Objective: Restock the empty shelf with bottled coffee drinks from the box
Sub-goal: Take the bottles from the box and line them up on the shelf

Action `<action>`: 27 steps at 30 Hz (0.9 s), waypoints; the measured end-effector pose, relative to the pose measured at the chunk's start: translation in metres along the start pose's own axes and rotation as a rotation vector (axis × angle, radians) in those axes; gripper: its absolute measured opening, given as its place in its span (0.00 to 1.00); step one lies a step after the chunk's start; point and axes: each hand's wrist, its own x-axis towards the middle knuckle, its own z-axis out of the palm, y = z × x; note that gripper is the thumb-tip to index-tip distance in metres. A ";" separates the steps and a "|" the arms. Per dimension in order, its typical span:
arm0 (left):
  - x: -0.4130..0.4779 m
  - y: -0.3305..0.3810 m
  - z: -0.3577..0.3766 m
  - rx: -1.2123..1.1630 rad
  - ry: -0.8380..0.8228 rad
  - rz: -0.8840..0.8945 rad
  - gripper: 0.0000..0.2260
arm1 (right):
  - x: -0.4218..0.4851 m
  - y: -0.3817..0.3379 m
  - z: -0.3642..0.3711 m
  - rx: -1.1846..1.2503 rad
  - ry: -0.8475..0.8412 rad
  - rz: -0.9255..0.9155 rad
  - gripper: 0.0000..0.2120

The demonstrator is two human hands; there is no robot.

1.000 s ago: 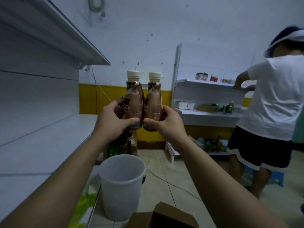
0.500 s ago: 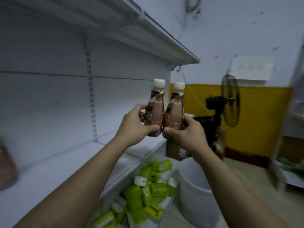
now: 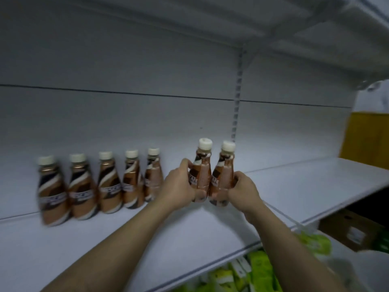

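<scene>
Two brown coffee bottles with cream caps are held upright side by side over the white shelf (image 3: 294, 186). My left hand (image 3: 179, 186) grips the left bottle (image 3: 203, 171) and my right hand (image 3: 244, 189) grips the right bottle (image 3: 224, 175). Their bases hang just above the shelf, right of a row of several matching bottles (image 3: 109, 184) standing against the back panel. The nearest bottle of that row (image 3: 152, 175) is partly hidden behind my left hand.
An upper white shelf (image 3: 315, 28) overhangs at top right. Below the shelf edge lie green and white packets (image 3: 261, 270) and a cardboard box (image 3: 349, 230). A yellow wall band (image 3: 366, 135) shows at far right.
The view has swung left from the room to the shelf front. Both hands carried the two bottles in over the shelf, beside the row of bottles standing there.
</scene>
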 end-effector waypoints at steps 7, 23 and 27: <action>0.003 -0.059 -0.003 0.168 0.093 -0.098 0.26 | 0.040 0.003 0.080 0.019 -0.027 0.069 0.21; 0.020 -0.085 0.020 0.384 0.136 -0.097 0.13 | 0.055 0.032 0.104 -0.096 0.036 -0.099 0.30; 0.019 -0.091 0.021 0.413 0.106 -0.016 0.06 | 0.050 0.034 0.101 -0.097 0.047 -0.125 0.23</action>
